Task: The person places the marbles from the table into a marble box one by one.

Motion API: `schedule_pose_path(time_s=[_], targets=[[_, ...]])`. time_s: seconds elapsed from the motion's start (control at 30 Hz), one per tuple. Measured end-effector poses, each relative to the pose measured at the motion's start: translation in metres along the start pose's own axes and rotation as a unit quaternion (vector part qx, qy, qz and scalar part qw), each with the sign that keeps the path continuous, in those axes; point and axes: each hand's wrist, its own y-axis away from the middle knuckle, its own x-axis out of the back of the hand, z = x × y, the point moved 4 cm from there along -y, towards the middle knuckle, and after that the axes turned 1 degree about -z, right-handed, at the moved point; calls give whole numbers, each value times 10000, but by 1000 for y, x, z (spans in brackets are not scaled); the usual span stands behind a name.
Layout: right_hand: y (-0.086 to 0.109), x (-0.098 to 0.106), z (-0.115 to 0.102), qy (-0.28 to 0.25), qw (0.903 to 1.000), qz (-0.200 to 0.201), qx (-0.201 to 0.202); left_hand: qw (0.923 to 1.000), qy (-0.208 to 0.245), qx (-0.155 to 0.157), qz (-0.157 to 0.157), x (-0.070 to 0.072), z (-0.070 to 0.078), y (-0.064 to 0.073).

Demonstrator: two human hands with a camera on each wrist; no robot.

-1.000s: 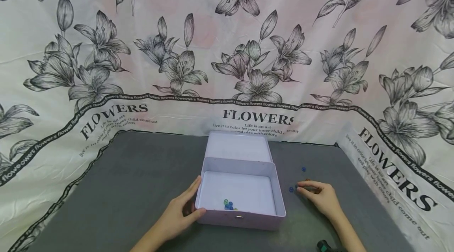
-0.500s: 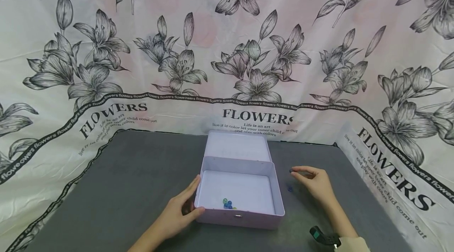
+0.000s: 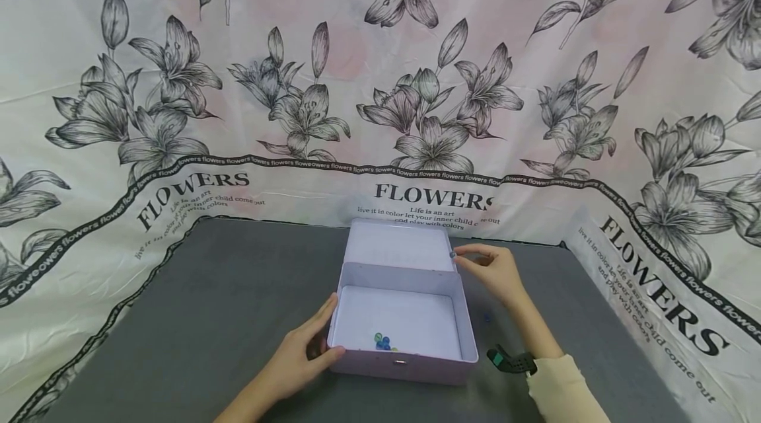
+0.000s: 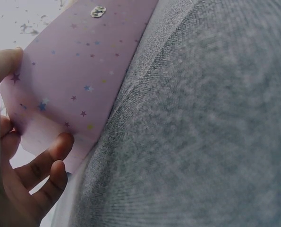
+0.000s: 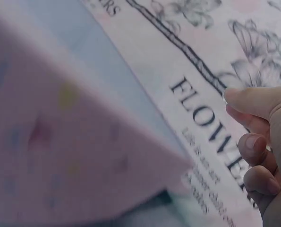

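A pale lilac box [image 3: 410, 368] with a star print stands on the grey table, its lid [image 3: 398, 244] tipped back. My left hand [image 3: 300, 349] grips the box's front left corner, thumb on the front face and fingers along the side. Inside, near the front wall, lie several small blue, green and yellow beads [image 3: 385, 344]. Between thumb and forefinger my right hand [image 3: 496, 275] pinches a small blue bead [image 3: 453, 254], held up by the box's back right corner and overlapping the lid's edge in the head view. In the right wrist view the bead is hidden behind the fingertips.
Another blue bead [image 3: 487, 318] lies on the table [image 3: 255, 284] to the right of the box, under the right forearm. A dark band [image 3: 510, 361] sits at the right wrist. Behind the table hangs a flower-printed cloth [image 3: 309, 198].
My right hand has picked up a blue bead from the table and carried it up and leftward to the lid's right edge. The left hand stays on the box.
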Motion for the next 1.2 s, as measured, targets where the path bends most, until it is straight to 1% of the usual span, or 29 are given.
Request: schedule_pose_path(time_s=[0.1,0.13,0.2,0.4,0.5,0.63,0.83,0.97,1.1,1.2], targets=[[-9,-10,-9,-59,9999,-87,104,10000,26,-45,-24,1,0,0],[-13,-13,-7,-82,9998,-103,138,10000,36,-76,-22,1,0,0],[-17,-20,-13,-96,9996,-174,188,9999,35,-93,-17,1,0,0],[-27,-38,-33,-139,9986,-421,299,10000,25,-42,1,0,-1,0],[-34,-47,-39,-193,9970,-570,491,10000,21,13,5,-1,-1,-1],[-40,-58,-43,-284,9942,-788,674,10000,7,-5,25,-1,-1,-1],[-44,-76,-47,-281,9925,-1031,600,10000,-18,-41,43,0,-1,0],[-45,-87,-50,-198,9903,-1273,510,10000,16,-53,34,1,0,0],[-44,-99,-51,-16,9855,-1628,476,10000,1,-51,3,1,0,0],[-41,-105,-50,77,9806,-1899,480,10000,-6,22,-16,1,0,0]])
